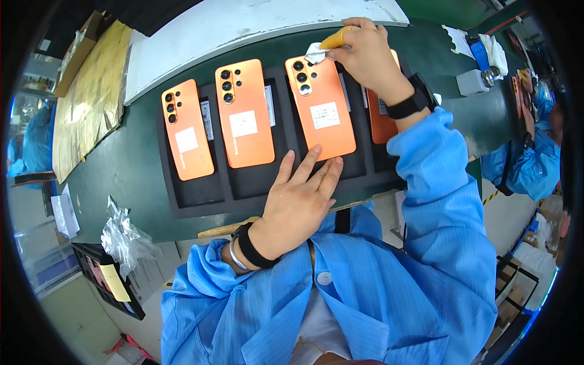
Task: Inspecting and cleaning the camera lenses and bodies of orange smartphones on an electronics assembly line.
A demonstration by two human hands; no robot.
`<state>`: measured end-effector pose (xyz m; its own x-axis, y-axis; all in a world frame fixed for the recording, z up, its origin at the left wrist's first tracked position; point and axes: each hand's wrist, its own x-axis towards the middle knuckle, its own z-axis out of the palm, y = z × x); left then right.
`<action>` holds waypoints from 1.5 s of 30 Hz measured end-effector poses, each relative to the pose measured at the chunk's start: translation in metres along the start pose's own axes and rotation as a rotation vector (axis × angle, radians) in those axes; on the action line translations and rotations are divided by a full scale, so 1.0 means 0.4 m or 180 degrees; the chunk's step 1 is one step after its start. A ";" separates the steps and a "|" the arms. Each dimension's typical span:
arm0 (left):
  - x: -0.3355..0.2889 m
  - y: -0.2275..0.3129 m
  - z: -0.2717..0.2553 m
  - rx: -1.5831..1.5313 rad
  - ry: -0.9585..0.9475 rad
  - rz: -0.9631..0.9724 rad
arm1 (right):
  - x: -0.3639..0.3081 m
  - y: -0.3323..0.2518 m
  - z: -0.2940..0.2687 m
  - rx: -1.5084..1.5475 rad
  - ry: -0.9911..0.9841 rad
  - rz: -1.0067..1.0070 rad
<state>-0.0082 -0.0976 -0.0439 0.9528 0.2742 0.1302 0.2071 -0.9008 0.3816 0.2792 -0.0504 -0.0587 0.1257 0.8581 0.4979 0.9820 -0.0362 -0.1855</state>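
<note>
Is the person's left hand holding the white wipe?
No: the right hand pinches the white wipe, while the left hand touches the lower end of an orange phone.

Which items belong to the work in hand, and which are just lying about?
In use, it seems:
white cloth in right hand
orange phone under left fingers
other orange phones
black tray

Apparently lying about:
crumpled clear plastic
yellowish sheet

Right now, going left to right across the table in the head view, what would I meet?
Yellow sheet, first orange phone, second orange phone, third orange phone, fourth orange phone, white bottle.
</note>
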 end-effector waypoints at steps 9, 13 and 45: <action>-0.003 -0.007 0.002 -0.0108 0.0057 -0.0078 | -0.172 -0.100 -0.108 0.0238 -0.0337 -0.0030; -0.007 -0.011 -0.005 -0.0107 0.0050 -0.0072 | -0.260 -0.198 -0.166 0.0142 -0.0450 -0.0115; 0.174 0.107 0.077 0.0379 -0.0258 0.0584 | -0.134 0.189 -0.139 -0.0060 0.0161 0.0860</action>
<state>0.0739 -0.1273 -0.0468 0.9906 0.0785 0.1118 0.0488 -0.9678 0.2470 0.3545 -0.1277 -0.0524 0.3898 0.7894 0.4743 0.9143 -0.2701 -0.3018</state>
